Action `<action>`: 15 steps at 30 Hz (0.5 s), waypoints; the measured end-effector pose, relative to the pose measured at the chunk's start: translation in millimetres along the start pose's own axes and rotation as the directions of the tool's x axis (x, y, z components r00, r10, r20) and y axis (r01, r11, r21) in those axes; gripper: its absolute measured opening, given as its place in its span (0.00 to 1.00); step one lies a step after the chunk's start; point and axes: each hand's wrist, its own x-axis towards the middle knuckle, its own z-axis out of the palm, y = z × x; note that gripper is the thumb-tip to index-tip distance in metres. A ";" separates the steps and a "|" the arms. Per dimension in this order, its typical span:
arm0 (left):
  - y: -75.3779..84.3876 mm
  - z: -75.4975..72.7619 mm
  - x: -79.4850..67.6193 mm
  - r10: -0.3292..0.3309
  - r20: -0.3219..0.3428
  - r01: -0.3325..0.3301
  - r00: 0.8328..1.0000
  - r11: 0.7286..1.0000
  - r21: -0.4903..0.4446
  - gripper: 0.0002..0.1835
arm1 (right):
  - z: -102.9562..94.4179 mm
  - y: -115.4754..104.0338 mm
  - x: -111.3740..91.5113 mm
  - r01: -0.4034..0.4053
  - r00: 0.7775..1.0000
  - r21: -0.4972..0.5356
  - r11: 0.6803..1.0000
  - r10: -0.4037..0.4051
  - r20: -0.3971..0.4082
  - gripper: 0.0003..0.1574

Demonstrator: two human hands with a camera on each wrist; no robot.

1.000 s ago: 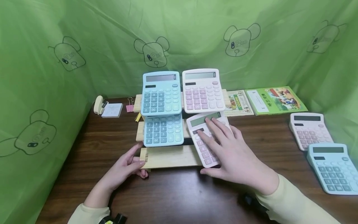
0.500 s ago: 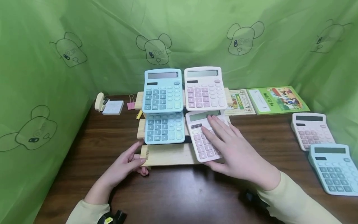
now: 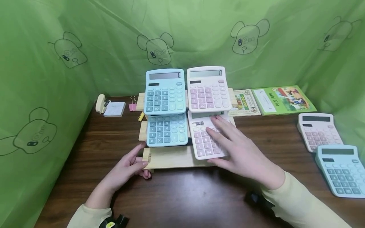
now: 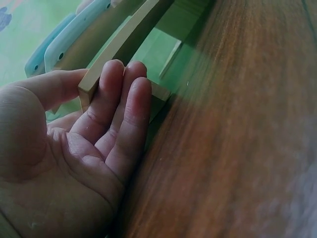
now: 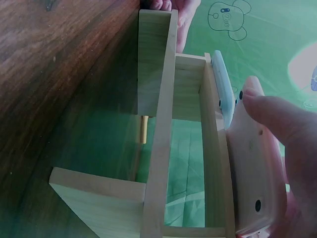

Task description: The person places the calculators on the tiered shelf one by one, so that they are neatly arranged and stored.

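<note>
A tiered wooden stand (image 3: 171, 158) carries calculators on its upper steps. My right hand (image 3: 240, 153) grips a white calculator with pink keys (image 3: 203, 139) on the middle step, thumb at its lower edge and fingers lying over its right side. The top of its display is hidden under the white-and-pink calculator (image 3: 208, 90) on the top step. Beside these stand two blue calculators, an upper one (image 3: 164, 91) and a lower one (image 3: 166, 130). My left hand (image 3: 125, 172) holds the left end of the lowest step; in the left wrist view its fingers (image 4: 131, 114) curl by the board's end.
On the right of the dark wooden table lie another white-and-pink calculator (image 3: 319, 131) and a blue calculator (image 3: 340, 171). Books (image 3: 285, 99) lie behind. At back left are a stapler (image 3: 100, 103), a notepad (image 3: 114, 109) and a pink binder clip (image 3: 132, 107). Green curtains surround the table.
The white-and-pink calculator in my right hand has slid back up the middle step and turned straighter, in line with the blue one. My left hand stays on the stand's end.
</note>
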 end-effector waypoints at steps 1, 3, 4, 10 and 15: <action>-0.2 0.3 0.6 -0.002 -0.001 0.002 1.000 1.000 0.001 0.41 | 0.2 0.5 -0.2 -0.007 1.000 -0.009 1.000 0.007 -0.010 0.54; -0.6 0.7 0.9 -0.011 -0.003 0.011 1.000 1.000 0.002 0.41 | 1.2 0.9 -0.9 -0.019 0.999 -0.027 0.999 0.018 -0.031 0.53; -0.7 0.8 0.7 -0.015 -0.002 0.015 1.000 1.000 0.002 0.41 | 1.5 0.9 -1.1 -0.024 0.999 -0.035 0.999 0.023 -0.040 0.52; 0.6 0.6 2.6 -0.006 -0.007 0.006 1.000 1.000 0.011 0.40 | -1.5 1.5 -0.5 -0.049 0.998 -0.096 0.994 0.045 -0.041 0.51; 2.8 -0.1 2.2 -0.004 0.000 0.004 1.000 1.000 0.015 0.40 | -5.5 0.1 0.0 -0.032 0.999 -0.110 0.993 0.032 0.001 0.49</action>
